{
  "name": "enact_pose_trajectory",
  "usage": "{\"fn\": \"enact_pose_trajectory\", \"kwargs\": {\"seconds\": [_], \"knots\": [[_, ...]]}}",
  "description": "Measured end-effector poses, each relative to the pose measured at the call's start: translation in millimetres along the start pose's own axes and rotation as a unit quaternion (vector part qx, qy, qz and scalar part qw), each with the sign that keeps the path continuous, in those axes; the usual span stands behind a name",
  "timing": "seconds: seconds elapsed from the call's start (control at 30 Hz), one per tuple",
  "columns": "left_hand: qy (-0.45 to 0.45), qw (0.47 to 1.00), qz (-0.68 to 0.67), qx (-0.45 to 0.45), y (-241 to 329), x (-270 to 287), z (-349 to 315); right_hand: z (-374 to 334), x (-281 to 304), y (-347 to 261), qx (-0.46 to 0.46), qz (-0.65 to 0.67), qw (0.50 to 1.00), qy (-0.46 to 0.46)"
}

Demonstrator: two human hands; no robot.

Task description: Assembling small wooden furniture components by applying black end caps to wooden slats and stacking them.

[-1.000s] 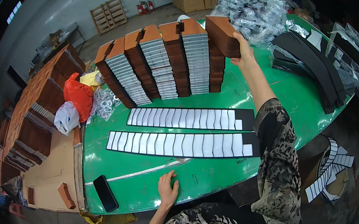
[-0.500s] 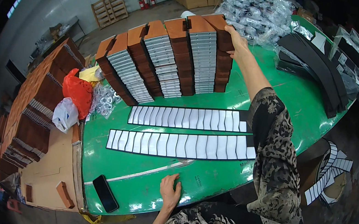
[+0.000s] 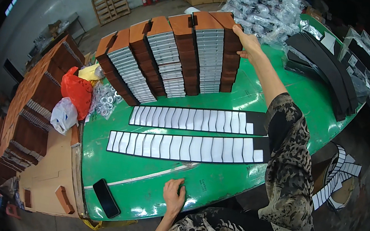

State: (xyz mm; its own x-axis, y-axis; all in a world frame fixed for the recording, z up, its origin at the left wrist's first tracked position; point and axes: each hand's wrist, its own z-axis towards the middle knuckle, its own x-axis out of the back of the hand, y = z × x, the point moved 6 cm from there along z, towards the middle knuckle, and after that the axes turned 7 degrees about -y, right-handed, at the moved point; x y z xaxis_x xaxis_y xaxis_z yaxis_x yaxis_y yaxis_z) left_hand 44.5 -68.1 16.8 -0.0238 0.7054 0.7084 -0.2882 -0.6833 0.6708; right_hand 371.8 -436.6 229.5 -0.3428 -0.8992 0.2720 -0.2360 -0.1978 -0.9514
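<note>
At the far side of the green table [image 3: 246, 89] stands a tall row of stacked brown-orange pieces [image 3: 184, 25] with silvery layered edges between them. My right hand [image 3: 248, 43] is at the row's right end, its index finger by the top corner and its thumb lower on the side, spread apart. Whether it presses on the pieces I cannot tell. My left hand [image 3: 174, 195] rests near the table's front edge, fingers loosely bent, thumb apart, nothing visible in it. Between the hands lie two long black-edged strips with white segments, the farther strip [image 3: 189, 119] and the nearer strip [image 3: 182, 146].
A dark phone [image 3: 106, 198] lies at the front left. Plastic-wrapped items [image 3: 262, 14] are heaped at the back, with curved black panels [image 3: 325, 72] at right. More brown stacks [image 3: 37, 98], a red bag [image 3: 76, 92] and a white bag [image 3: 64, 115] are at left.
The view has shifted slightly, moving most things a little left in the picture. My right hand has moved slightly outward from the row's end. My left hand stays in place on the table.
</note>
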Motion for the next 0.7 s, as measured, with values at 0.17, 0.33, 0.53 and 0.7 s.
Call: {"fn": "enact_pose_trajectory", "kwargs": {"seconds": [0.17, 0.33, 0.53, 0.7], "knots": [[0.0, 1.0, 0.012, -0.012, -2, -4, 0, -1, 1, 13, 0.055, -0.092, 0.994, 0.003], [0.002, 1.0, 0.009, -0.003, -4, -1, 0, -8, -4, 36, 0.145, 0.034, 0.986, 0.077], [0.006, 1.0, 0.009, -0.016, -1, -3, 1, 18, -37, 72, 0.132, 0.214, 0.968, 0.008], [0.007, 1.0, 0.012, -0.02, 8, 3, 2, 16, -52, 72, 0.083, 0.305, 0.943, -0.101]]}}
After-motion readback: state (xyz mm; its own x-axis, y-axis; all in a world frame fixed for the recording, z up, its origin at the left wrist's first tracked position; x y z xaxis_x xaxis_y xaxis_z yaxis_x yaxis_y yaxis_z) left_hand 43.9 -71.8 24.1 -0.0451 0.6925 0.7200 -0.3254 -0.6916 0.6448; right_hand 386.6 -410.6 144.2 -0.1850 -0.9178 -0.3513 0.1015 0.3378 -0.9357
